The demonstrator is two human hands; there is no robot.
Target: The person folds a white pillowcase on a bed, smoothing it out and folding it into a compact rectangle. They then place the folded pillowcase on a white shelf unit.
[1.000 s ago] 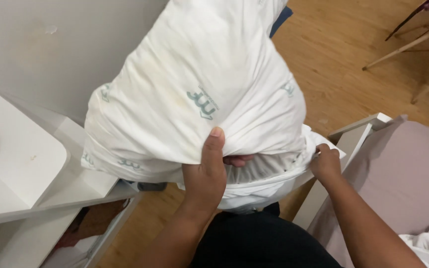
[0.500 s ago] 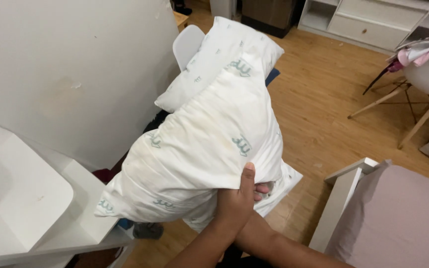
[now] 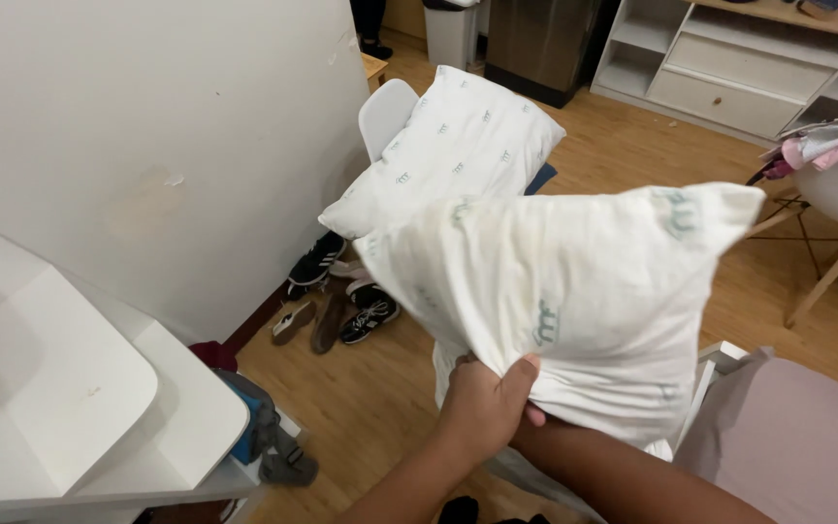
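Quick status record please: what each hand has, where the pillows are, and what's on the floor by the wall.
Left hand: left hand grips the lower edge of the held pillow, fingers bunched in the fabric.
Right hand: right hand hidden behind the held pillow; only its forearm shows.
Held pillow: white with small teal marks, lifted in the air.
Second pillow: second pillow, same pattern, rests on a white chair.
Floor by wall: several shoes on the wooden floor.
Left side: white shelf unit.
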